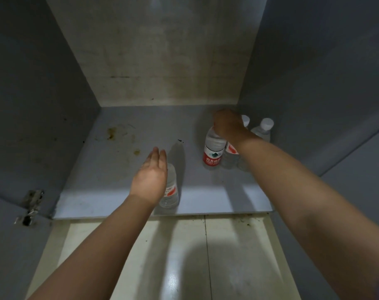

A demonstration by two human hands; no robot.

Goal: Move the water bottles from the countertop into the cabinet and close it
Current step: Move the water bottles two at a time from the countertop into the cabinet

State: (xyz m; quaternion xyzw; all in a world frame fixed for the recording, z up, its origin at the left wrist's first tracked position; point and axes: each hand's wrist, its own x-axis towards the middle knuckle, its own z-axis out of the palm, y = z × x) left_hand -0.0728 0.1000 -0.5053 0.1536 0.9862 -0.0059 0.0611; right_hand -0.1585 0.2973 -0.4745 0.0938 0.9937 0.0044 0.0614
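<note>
Left hand (150, 177) open beside front-edge bottle (170, 187).

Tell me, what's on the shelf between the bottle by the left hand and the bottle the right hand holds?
Nothing but bare grey cabinet floor in the head view, with one small dark speck. The near bottle and the held bottle stand apart.

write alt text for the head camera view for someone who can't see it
Two bare arms reach into an open grey cabinet: the right hand grips the top of an upright water bottle beside two more at the right wall, while the left hand, fingers straight, rests against a bottle near the front edge.
</note>
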